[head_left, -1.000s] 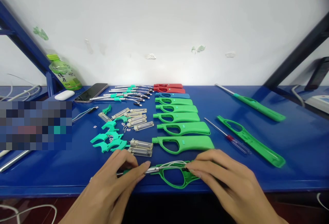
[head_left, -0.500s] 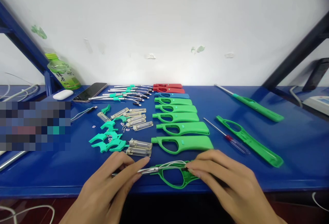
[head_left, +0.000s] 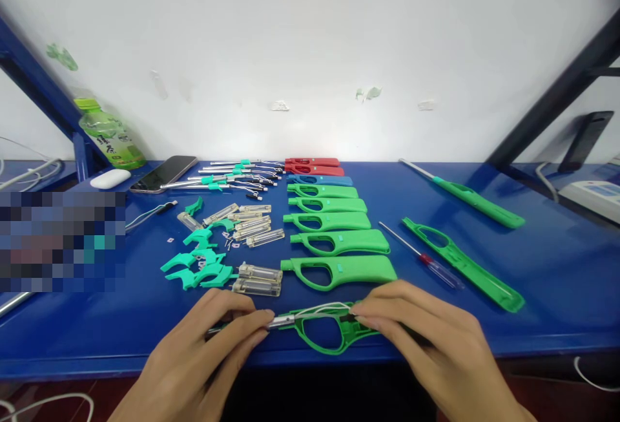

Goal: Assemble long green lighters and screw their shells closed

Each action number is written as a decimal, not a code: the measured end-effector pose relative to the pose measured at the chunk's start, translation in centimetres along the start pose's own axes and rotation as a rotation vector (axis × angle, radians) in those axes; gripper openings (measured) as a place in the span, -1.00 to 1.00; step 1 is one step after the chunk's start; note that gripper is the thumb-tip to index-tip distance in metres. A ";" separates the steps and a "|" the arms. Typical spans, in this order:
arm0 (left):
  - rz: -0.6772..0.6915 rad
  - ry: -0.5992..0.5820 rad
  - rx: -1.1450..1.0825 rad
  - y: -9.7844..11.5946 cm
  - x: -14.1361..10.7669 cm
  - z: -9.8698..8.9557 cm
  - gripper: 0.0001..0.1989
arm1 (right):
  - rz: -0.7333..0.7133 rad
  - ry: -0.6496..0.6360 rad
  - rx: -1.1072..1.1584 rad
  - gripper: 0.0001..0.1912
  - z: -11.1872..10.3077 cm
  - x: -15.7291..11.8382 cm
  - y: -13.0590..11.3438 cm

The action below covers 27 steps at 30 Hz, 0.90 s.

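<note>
At the table's front edge lies a green lighter shell half [head_left: 330, 350], inner side up, with an oval trigger opening. My left hand [head_left: 208, 348] is closed on a metal nozzle tube [head_left: 281, 322] whose end sits at the shell's narrow neck. A white wire [head_left: 320, 307] runs from the tube along the shell's upper edge. My right hand [head_left: 431, 338] pinches a small black piece [head_left: 352, 316], apparently an igniter, at the wire's end over the shell. That hand covers the shell's wide end. Clear fuel tanks [head_left: 256, 287] lie just beyond my left hand.
Several green lighter shells [head_left: 361, 270] lie in a column, with blue and red ones behind. Teal triggers [head_left: 213, 273] and nozzle tubes [head_left: 213, 179] lie left. A screwdriver [head_left: 438, 272], an open shell half [head_left: 477, 267] and a long lighter [head_left: 477, 203] lie right.
The view has shifted slightly, so the table things sit a little further left. Both hands keep their grip on the tube and the black piece, with little visible movement.
</note>
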<state>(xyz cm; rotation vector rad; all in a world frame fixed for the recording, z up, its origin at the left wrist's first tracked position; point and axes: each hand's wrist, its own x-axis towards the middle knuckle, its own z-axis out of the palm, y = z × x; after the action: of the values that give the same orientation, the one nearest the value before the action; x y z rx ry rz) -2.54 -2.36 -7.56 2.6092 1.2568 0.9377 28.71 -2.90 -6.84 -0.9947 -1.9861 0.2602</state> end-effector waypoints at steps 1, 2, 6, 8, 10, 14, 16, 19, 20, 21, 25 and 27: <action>0.002 0.004 0.001 0.0 0.0 0.0 -0.77 | 0.003 0.007 0.011 -0.80 -0.1 0.0 0.0; 0.005 0.007 0.002 0.0 0.1 0.1 -0.77 | 0.003 0.015 0.019 -0.79 -0.1 0.0 0.0; 0.006 0.000 0.015 0.0 0.1 0.2 -0.77 | -0.014 0.038 0.026 -0.78 -0.2 -0.1 -0.1; 0.004 -0.002 0.026 0.0 0.0 0.2 -0.77 | -0.018 0.041 0.027 -0.77 -0.2 -0.1 -0.1; 0.007 0.005 0.029 0.0 0.0 0.2 -0.77 | -0.016 0.040 0.037 -0.77 -0.3 -0.1 -0.1; 0.017 0.012 0.040 -0.1 0.0 0.1 -0.78 | -0.007 0.033 0.079 -0.79 -0.5 0.0 -0.1; 0.021 0.009 0.049 -0.1 0.0 0.0 -0.78 | 0.004 0.031 0.093 -0.80 -0.5 0.0 0.0; 0.026 0.000 0.055 -0.2 -0.1 0.0 -0.78 | 0.019 0.017 0.098 -0.81 -0.5 0.1 0.0; 0.022 -0.005 0.057 -0.2 -0.1 0.0 -0.78 | 0.024 0.014 0.094 -0.82 -0.5 0.1 0.0; 0.019 -0.006 0.060 -0.2 -0.1 0.1 -0.78 | 0.026 0.014 0.086 -0.84 -0.5 0.1 -0.1; 0.013 -0.001 0.064 -0.2 0.0 0.1 -0.79 | 0.049 0.010 0.037 -0.88 -0.5 0.2 -0.4; 0.018 0.002 0.062 -0.2 0.0 0.1 -0.78 | 0.069 -0.001 0.021 -0.88 -0.5 0.1 -0.5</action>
<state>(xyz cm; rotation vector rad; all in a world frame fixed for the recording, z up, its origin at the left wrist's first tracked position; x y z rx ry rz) -2.59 -2.22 -7.72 2.6710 1.2850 0.9193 28.83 -3.21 -6.20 -1.0508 -1.9488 0.3192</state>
